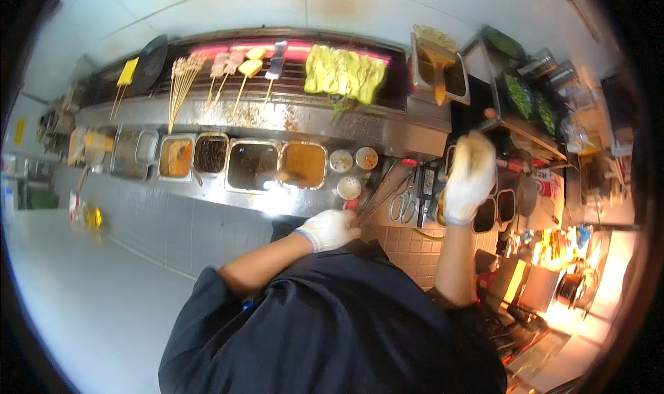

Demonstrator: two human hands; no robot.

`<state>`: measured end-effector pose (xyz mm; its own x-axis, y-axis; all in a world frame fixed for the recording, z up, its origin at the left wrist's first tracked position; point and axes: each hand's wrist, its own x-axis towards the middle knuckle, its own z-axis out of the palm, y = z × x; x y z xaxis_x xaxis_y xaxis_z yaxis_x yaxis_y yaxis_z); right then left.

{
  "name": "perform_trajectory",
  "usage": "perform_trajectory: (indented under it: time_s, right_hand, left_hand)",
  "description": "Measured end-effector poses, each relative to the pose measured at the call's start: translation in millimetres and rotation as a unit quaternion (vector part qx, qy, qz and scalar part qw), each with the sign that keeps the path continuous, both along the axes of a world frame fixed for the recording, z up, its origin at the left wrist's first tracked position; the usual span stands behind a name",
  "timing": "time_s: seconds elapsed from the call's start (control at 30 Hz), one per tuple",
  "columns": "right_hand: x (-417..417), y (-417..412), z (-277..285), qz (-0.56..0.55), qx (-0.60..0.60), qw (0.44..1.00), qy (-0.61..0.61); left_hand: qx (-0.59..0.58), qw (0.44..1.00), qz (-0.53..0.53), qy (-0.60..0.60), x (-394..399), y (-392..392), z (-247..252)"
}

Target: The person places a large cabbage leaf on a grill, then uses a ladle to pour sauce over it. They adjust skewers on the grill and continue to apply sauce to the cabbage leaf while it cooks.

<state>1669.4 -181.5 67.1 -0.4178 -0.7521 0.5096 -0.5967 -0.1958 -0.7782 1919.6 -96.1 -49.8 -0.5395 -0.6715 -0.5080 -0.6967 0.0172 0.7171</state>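
My left hand (332, 230), in a white knit glove, is by the counter's front edge with its fingers curled. Metal tongs (381, 192) lie just beyond it; whether the hand touches them is unclear. Motion blurs my gloved right hand (471, 179), raised over the sauce tubs (485, 215) on the right side. Anything inside its fingers is hidden. Between the hands lie scissors (403, 207). Ahead on the grill (290, 80) are flat green leaves (345, 75), a bundle of thin skewers (184, 78), meat skewers (226, 65) and yellow pieces on a skewer (251, 65).
Along the steel ledge stand a brown sauce tray (303, 163), a dark sauce tray (252, 163) and shaker jars (348, 187). A deep metal pan (456, 75) with a brush sits right of the grill. Shelving (534, 140) with green vegetables rises at the right.
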Motion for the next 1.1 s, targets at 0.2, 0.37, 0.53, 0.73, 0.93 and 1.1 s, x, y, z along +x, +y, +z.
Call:
perform_trajectory:
  time_s: [0.2, 0.37, 0.53, 0.73, 0.93, 1.1]
  right_hand:
    - [10.8, -170.5, 69.7, -0.028, 0.442, 0.862, 0.248]
    - [-11.7, -231.7, 60.7, -0.017, 0.441, 0.868, 0.225]
    - [15.4, -221.3, 23.7, -0.095, 0.487, 0.781, 0.381]
    - [-12.2, -211.0, 89.2, 0.000, 0.503, 0.864, -0.006]
    - [-59.3, -183.4, 132.3, 0.219, 0.315, 0.837, -0.389]
    - [-43.0, -149.0, 136.3, 0.233, 0.158, 0.956, 0.078]
  left_hand:
    - [-0.003, 0.986, 0.162, 0.043, 164.0, 9.6, 48.0]
    - [0.008, 0.952, 0.298, 0.074, 239.8, 19.1, 32.1]
    - [-0.141, 0.958, 0.219, 0.119, 230.1, -24.9, 47.9]
    - [-0.141, 0.956, 0.188, 0.174, 179.1, -60.4, 62.9]
    - [-0.117, 0.964, 0.192, 0.142, 110.2, -98.5, 56.4]
    - [-0.155, 0.964, 0.215, 0.011, 53.7, -153.3, 47.0]
